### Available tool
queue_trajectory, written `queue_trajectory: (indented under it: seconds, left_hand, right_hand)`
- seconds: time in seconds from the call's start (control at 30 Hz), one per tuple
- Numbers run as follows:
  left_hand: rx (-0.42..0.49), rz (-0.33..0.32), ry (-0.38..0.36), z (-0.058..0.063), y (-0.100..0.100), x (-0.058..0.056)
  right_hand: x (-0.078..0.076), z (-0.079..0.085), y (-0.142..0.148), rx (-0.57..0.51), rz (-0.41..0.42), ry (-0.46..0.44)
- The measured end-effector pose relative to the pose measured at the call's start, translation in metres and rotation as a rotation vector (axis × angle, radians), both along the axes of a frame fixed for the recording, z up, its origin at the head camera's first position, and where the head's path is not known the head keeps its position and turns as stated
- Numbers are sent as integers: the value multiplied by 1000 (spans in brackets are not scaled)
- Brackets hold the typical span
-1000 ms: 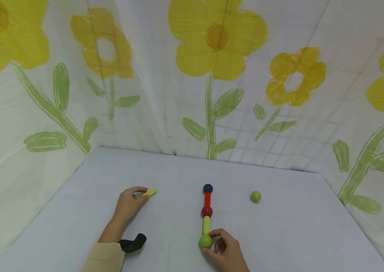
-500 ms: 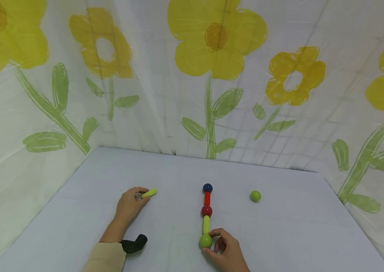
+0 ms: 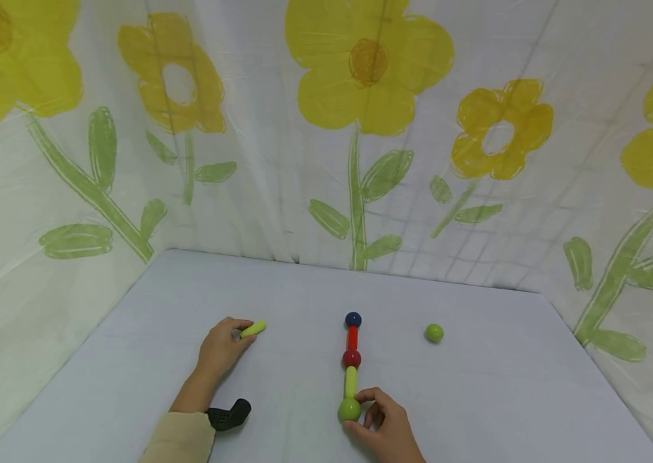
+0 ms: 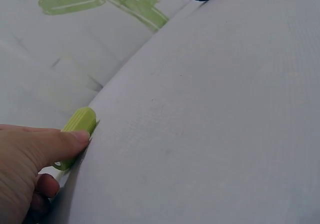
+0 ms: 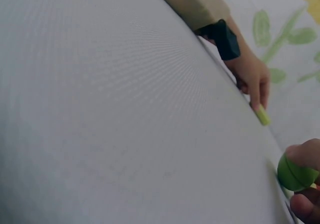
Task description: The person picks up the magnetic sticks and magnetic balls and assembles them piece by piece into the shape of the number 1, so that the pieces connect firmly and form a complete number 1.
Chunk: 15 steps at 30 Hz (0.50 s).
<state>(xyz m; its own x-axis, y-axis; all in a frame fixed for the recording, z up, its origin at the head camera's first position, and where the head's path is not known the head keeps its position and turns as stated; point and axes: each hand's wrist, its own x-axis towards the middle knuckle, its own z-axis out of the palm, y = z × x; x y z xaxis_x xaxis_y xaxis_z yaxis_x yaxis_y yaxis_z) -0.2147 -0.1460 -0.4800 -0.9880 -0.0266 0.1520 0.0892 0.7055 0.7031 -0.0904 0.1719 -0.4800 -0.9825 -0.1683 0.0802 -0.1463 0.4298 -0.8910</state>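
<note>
My left hand [image 3: 221, 350] pinches a short yellow-green rod [image 3: 254, 328] between thumb and fingers, low over the white table. In the left wrist view the ridged side of that rod [image 4: 82, 120] shows beyond the thumb. My right hand [image 3: 385, 426] grips a green ball [image 3: 349, 409] at the near end of a straight chain. From that ball the chain runs away from me through a yellow-green rod [image 3: 351, 382], a red ball [image 3: 352, 358] and a red rod [image 3: 352, 338] to a dark blue ball [image 3: 353, 319]. In the right wrist view, fingers partly cover the green ball [image 5: 295, 174].
A loose green ball [image 3: 434, 332] lies on the white table [image 3: 506, 386], right of the chain. A black wrist device [image 3: 229, 415] sticks out from the left sleeve. Behind the table hangs a white curtain [image 3: 268, 193] printed with yellow flowers.
Both hands stay almost still, the left on its yellow-green rod and the right on the green ball. The chain and the loose ball keep their places; the head view shifts very slightly.
</note>
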Motion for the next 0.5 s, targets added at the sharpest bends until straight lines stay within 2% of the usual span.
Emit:
queue_trajectory:
  seconds: [0.17,0.3,0.43,0.5]
  left_hand:
    - [-29,-11,1,1,1,1]
    - [-7,-17,-1,2,2,1]
    - [92,-20,-22,2,3,1]
    - [184,-34,-53,4,5,0]
  right_hand:
    - [0,3,0,-9,1,-7]
    - [0,4,0,-7,5,7]
    - [-2,3,2,24,4,12]
    - [-2,4,2,39,6,14]
